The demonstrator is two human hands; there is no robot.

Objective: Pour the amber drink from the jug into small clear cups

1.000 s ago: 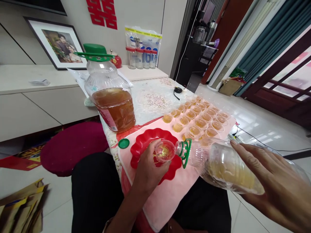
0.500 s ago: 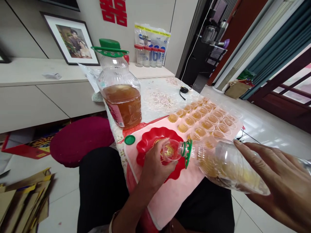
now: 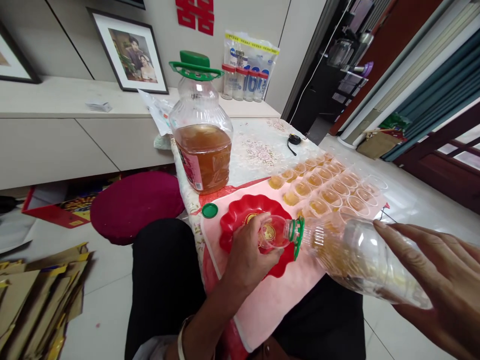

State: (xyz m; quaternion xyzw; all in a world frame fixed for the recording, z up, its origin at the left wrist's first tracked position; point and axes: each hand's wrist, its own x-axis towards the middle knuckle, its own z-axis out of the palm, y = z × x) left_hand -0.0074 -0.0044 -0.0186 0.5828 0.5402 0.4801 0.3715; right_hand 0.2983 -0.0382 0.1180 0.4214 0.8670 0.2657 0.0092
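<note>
My left hand grips a small clear plastic cup over a red scalloped dish. My right hand wraps around a clear plastic bottle of yellow oil, tipped on its side. The bottle's mouth, ringed by a green handle, meets the cup's rim. Beyond the dish stand several small clear cups in rows, holding amber liquid. A loose green cap lies left of the dish.
A large jug half full of amber oil, green-capped, stands on the table's left. A pink cloth covers the near table edge. A maroon round cushion and cardboard lie on the floor at left. A sideboard holds a framed picture.
The view has shifted left and slightly down. Both hands keep the cup and tilted bottle together over the red dish; the bottle's tilt looks about the same.
</note>
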